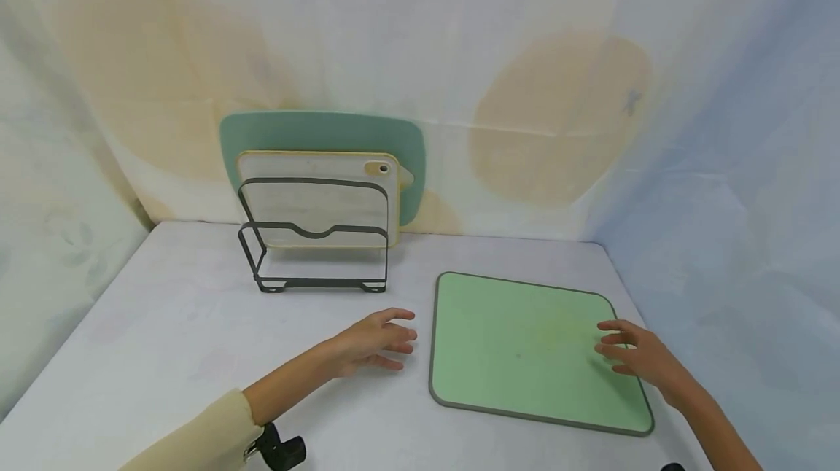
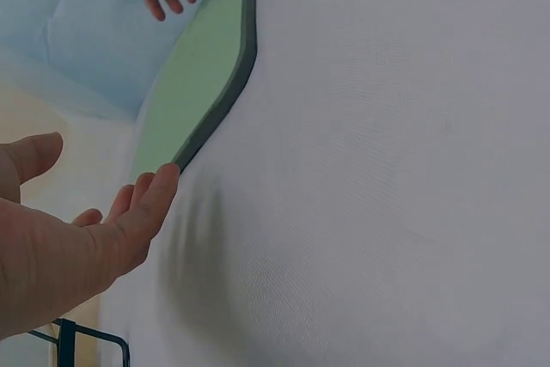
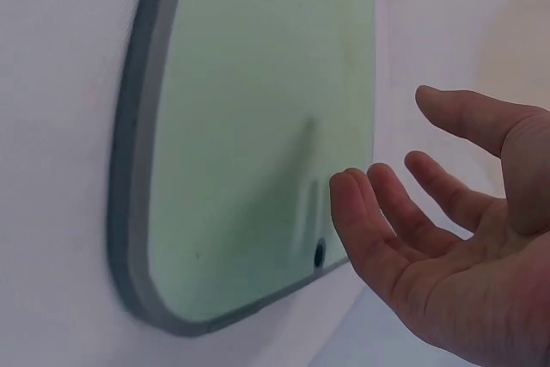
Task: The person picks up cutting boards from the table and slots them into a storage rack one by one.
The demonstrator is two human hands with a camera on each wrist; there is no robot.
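Light-green cutting board (image 1: 525,343) lies flat at lower right, right hand (image 1: 633,356) spread over its right edge, left hand (image 1: 377,341) open just beside it.

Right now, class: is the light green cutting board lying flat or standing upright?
Lying flat: the light green cutting board rests face-up on the table, outside the wire rack.
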